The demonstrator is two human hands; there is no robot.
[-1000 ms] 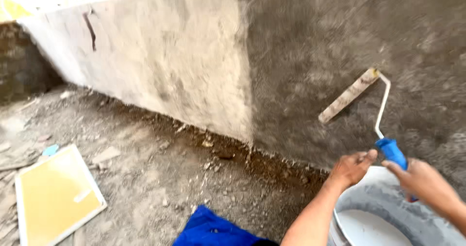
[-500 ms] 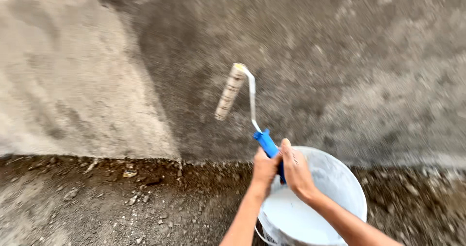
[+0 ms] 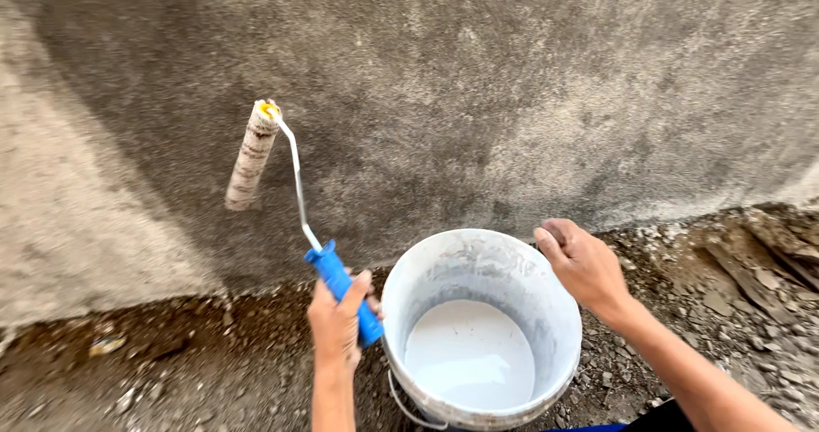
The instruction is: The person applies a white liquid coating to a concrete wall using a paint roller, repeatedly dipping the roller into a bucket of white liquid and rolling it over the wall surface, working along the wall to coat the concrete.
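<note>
Both forearms bare, sleeveless; blue garment [image 3: 614, 426] at bottom edge.

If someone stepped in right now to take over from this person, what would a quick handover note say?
Left hand: fingers closed around the blue handle of the paint roller, roller sleeve raised in front of the wall, above and left of the bucket.
Right hand: holds nothing, fingers curled at the far right rim of the white bucket; contact cannot be told.
Bucket stands on the dirt ground at the wall's foot, with white liquid pooled in the bottom.
Done: most of the wall in view looks darker, as if wetted or coated.
Left: the paler patch at the left edge looks untreated.
</note>
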